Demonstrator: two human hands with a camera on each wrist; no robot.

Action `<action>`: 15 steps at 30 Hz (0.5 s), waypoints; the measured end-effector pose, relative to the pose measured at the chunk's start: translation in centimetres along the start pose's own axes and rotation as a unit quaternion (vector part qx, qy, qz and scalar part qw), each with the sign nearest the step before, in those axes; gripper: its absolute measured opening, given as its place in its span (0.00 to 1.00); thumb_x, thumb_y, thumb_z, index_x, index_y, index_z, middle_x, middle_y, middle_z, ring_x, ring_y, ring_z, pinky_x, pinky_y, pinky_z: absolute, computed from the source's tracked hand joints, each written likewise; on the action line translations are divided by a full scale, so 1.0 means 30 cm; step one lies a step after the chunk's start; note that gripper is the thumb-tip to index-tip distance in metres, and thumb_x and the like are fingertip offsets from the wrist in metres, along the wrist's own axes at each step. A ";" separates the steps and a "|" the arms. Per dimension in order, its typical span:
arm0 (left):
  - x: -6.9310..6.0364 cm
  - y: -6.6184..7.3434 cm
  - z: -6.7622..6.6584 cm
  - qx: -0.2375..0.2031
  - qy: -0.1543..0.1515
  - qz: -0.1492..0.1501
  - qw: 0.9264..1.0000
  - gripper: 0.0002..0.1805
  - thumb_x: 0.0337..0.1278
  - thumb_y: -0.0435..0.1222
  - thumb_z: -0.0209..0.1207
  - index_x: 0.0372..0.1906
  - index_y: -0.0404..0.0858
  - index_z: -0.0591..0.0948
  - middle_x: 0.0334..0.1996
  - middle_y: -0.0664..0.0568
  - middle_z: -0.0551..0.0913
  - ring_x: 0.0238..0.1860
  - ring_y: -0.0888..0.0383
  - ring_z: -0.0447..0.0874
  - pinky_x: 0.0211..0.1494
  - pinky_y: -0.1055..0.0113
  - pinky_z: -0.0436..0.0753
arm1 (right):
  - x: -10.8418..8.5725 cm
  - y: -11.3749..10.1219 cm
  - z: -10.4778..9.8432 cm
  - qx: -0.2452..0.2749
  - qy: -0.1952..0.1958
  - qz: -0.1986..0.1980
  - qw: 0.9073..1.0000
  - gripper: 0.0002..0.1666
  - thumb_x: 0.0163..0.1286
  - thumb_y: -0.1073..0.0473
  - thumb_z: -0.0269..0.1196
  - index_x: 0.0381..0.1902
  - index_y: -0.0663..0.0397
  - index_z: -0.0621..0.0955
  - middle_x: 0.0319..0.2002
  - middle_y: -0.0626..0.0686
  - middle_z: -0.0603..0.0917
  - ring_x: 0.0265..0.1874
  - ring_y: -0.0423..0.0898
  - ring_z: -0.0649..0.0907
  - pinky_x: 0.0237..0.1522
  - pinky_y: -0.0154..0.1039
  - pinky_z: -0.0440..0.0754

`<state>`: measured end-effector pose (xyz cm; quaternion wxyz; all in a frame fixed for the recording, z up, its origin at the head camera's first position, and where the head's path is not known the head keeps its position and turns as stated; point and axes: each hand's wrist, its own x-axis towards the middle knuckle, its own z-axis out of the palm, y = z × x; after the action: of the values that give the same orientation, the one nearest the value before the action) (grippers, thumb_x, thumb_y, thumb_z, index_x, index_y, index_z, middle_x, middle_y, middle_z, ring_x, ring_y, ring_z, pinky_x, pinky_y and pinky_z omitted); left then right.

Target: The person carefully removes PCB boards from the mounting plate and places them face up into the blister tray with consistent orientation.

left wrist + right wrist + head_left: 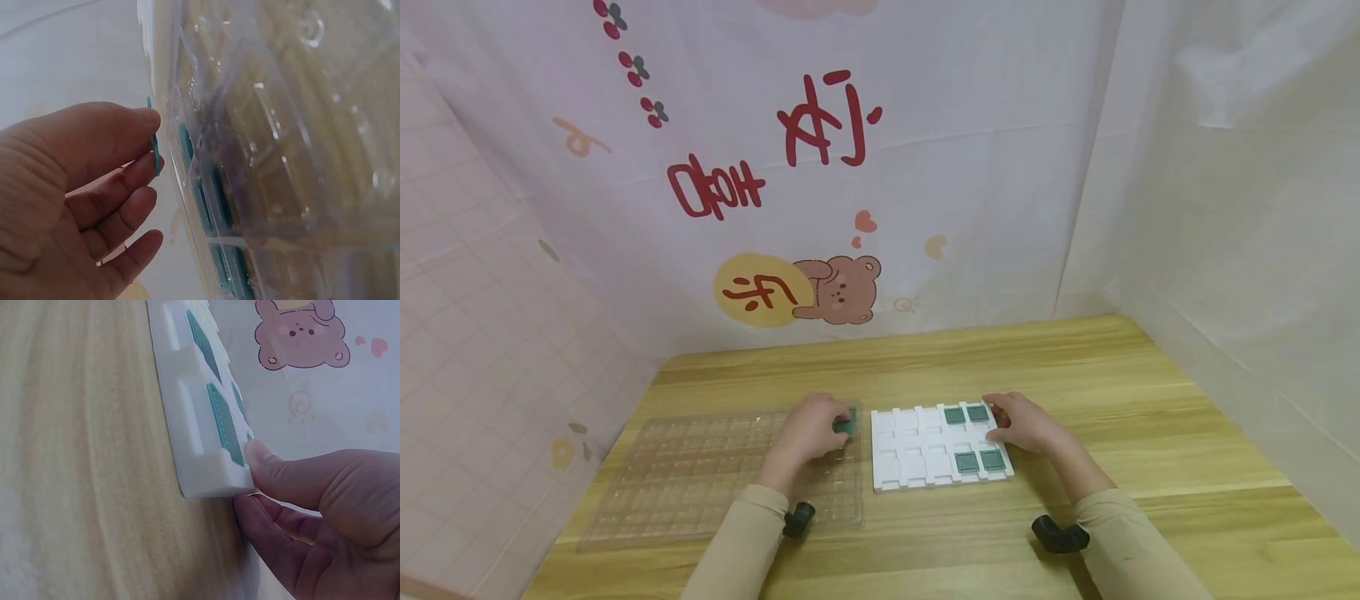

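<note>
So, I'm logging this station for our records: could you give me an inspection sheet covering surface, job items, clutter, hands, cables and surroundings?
Surface: wood-grain table.
Job items: clear tray on the left; white tray beside it, four green boards in its two rightmost columns.
Clutter: nothing seen.
Hands: left hand pinches a single green board at the clear tray's right edge; right hand holds the white tray's right end.
Cables: nothing seen.
Surroundings: pale hanging sheets, the back one printed with a bear and red characters.
</note>
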<state>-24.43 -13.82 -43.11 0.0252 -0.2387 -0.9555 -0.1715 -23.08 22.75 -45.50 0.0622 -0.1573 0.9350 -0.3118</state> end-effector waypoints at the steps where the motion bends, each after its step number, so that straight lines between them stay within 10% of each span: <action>1: 0.001 -0.002 0.000 0.000 -0.002 0.001 1.000 0.09 0.47 0.33 0.73 0.36 0.39 0.88 0.35 0.50 0.83 0.38 0.53 0.76 0.43 0.55 0.79 | 0.000 0.000 0.000 0.000 0.001 0.000 1.000 0.37 0.61 0.64 0.71 0.65 0.73 0.70 0.47 0.62 0.76 0.41 0.51 0.77 0.48 0.51 0.76; 15: 0.015 -0.007 0.005 0.026 -0.022 0.018 0.999 0.08 0.47 0.32 0.72 0.35 0.39 0.88 0.32 0.52 0.82 0.36 0.55 0.73 0.42 0.57 0.77 | 0.006 0.012 0.010 -0.002 0.003 -0.004 1.000 0.37 0.61 0.64 0.71 0.64 0.73 0.70 0.47 0.61 0.76 0.41 0.51 0.77 0.48 0.51 0.77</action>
<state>-24.93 -13.73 -43.26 0.0138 -0.2585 -0.9556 -0.1407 -23.27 22.79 -45.97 0.0581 -0.1600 0.9353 -0.3103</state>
